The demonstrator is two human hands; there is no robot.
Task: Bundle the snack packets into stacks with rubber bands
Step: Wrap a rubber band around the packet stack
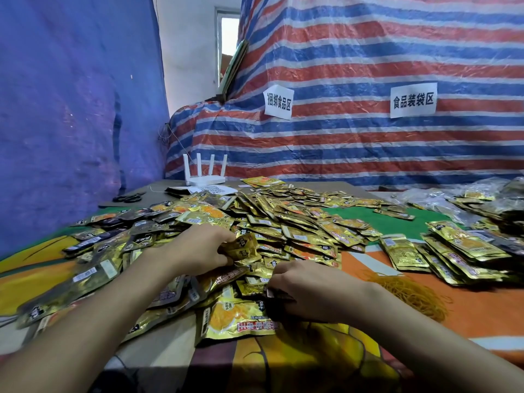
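Note:
A big loose heap of gold snack packets (286, 222) covers the middle of the table. My left hand (198, 249) grips a small bunch of gold packets (243, 249) at the heap's near side. Just below and right of it, my right hand (307, 293) pinches the edge of a dark packet (273, 293) lying on the pile. A large gold packet with an orange picture (238, 317) lies flat in front of both hands. A tangle of yellow-brown rubber bands (411, 293) sits on the cloth to the right of my right hand.
A second pile of gold packets (459, 256) lies at the right, with clear bags (453, 194) behind it. Darker packets (93, 251) spread to the left. Black scissors (127, 198) and a white router (205, 171) stand at the back left, before a striped tarp (354, 66).

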